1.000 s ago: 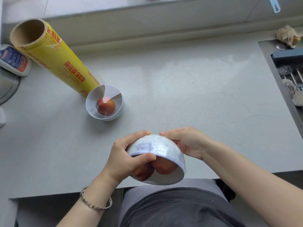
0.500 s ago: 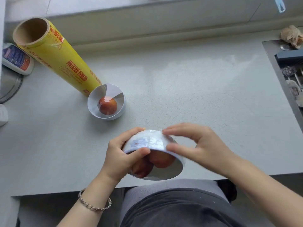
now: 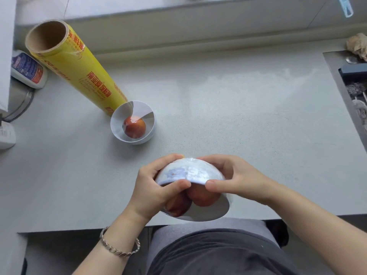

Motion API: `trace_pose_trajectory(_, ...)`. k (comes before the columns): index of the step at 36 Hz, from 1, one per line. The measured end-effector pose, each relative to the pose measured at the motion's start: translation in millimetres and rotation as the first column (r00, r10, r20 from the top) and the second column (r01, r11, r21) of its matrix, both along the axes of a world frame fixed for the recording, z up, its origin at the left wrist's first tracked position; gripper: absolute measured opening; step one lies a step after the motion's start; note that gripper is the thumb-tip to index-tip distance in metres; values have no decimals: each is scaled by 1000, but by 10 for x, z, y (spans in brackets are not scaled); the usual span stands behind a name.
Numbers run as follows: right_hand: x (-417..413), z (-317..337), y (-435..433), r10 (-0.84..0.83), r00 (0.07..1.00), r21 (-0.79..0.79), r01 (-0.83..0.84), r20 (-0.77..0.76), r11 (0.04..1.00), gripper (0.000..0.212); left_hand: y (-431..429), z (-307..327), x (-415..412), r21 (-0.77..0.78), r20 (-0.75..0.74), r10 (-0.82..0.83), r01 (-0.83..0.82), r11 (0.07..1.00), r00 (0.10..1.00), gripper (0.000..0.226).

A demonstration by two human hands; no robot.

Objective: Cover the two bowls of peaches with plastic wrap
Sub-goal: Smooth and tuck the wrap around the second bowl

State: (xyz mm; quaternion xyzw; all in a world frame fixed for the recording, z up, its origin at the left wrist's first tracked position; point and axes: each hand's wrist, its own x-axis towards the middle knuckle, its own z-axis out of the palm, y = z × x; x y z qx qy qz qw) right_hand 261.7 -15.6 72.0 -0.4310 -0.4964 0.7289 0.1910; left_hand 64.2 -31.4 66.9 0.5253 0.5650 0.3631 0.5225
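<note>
A white bowl (image 3: pixel 188 173) with a blue pattern is tipped toward me at the counter's front edge, with two peaches (image 3: pixel 200 197) inside under clear plastic wrap. My left hand (image 3: pixel 155 187) grips its left side, thumb on the rim. My right hand (image 3: pixel 236 179) grips the right side, thumb on the rim and fingers behind. A second white bowl (image 3: pixel 147 138) with one peach (image 3: pixel 135 126) stands farther back to the left, with wrap stretched over its top. A yellow roll of plastic wrap (image 3: pixel 79 70) stands just behind it.
The grey counter (image 3: pixel 238 116) stretches to the right. A sink (image 3: pixel 355 92) with utensils lies at the right edge, crumpled paper (image 3: pixel 357 46) behind it. A white bottle (image 3: pixel 27 69) lies at the far left. My lap is below the counter's edge.
My right hand swept over the bowl's back and side and now grips its right rim. The bowl stays tipped toward me in my left hand.
</note>
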Motion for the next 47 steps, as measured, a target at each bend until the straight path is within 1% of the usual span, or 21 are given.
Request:
trace_pose_trajectory(2, 51, 10, 37, 1, 999, -8, 0, 38, 1000, 59, 1, -1, 7, -1, 2, 13, -13, 1000, 1000, 48)
trace_pose_trajectory(4, 100, 51, 74, -86, 986, 162, 62, 144, 985, 56, 2, -3, 6, -7, 3, 28, -28, 1000, 1000, 47)
trace_pose_trajectory(6, 92, 152, 77, -151, 980, 376, 92, 130, 922, 43, 5, -6, 0, -14, 1, 32, -32, 999, 999, 46)
trace_pose_trajectory(8, 47, 218, 40, -97, 990, 500, 35, 100, 865, 41, 6, -10, -5, -18, -1, 35, -35, 999, 999, 45)
trace_pose_trajectory(10, -7, 206, -1, -22, 990, 551, -58, 137, 833, 46, -5, -17, -12, -17, -6, 40, -40, 999, 999, 44)
trace_pose_trajectory(13, -86, 146, -2, 13, 978, 518, -121, 208, 847, 47, -20, -19, -13, -10, -7, 51, -51, 999, 999, 44)
trace_pose_trajectory(17, -193, 83, 28, 16, 977, 448, -112, 212, 887, 51, -35, -61, 3, -11, 9, 70, -70, 998, 998, 44)
trace_pose_trajectory(21, -143, 25, 56, 9, 986, 245, -49, 164, 968, 52, -44, -113, -6, -26, 21, 90, -89, 996, 996, 43)
trace_pose_trajectory(23, -55, -16, 70, -19, 994, 163, 1, 108, 987, 50, -24, -126, -19, -45, 45, 145, -143, 989, 988, 43)
trace_pose_trajectory(26, 77, -83, 46, -35, 999, 41, 36, -19, 999, 70, 24, -134, -14, -97, 131, 282, -271, 958, 950, 55)
trace_pose_trajectory(27, 94, -90, 29, -46, 998, 15, 47, -49, 999, 70, 29, -134, -4, -135, 157, 329, -309, 941, 931, 61)
trace_pose_trajectory(29, 94, -100, 17, -102, 990, -10, 102, -97, 995, 63, 34, -120, 25, -228, 220, 399, -351, 908, 890, 62)
trace_pose_trajectory(31, 74, -105, 34, -181, 975, -12, 181, -126, 983, 58, 30, -106, 70, -322, 276, 418, -327, 889, 866, 69)
trace_pose_trajectory(33, 63, -113, 55, -256, 959, 10, 259, -124, 966, 47, 11, -84, 117, -385, 299, 396, -270, 882, 868, 74)
trace_pose_trajectory(35, 55, -106, 59, -315, 941, 30, 321, -120, 947, 32, 2, -59, 137, -425, 293, 350, -207, 881, 890, 70)
trace_pose_trajectory(36, 54, -110, 50, -339, 934, 36, 345, -117, 938, 30, 5, -60, 131, -434, 277, 323, -182, 882, 905, 66)
trace_pose_trajectory(39, 66, -132, 16, -371, 924, 54, 377, -87, 925, 39, 74, -98, 39, -350, 182, 178, -106, 931, 967, 48)
trace_pose_trajectory(41, 74, -148, 0, -362, 931, 74, 364, -40, 928, 42, 154, -83, -11, -295, 141, 48, -5, 956, 989, 51)
trace_pose_trajectory(44, 53, -145, -19, -338, 941, 94, 336, 12, 937, 43, 243, -25, 28, -269, 93, -163, 183, 946, 982, 55)
trace_pose_trajectory(45, 41, -140, -22, -335, 942, 91, 332, 16, 939, 44, 255, -30, 51, -257, 64, -208, 218, 942, 976, 56)
trace_pose_trajectory(47, 23, -126, -19, -339, 941, 75, 337, 13, 939, 45, 244, -70, 74, -223, 45, -216, 220, 950, 975, 59)
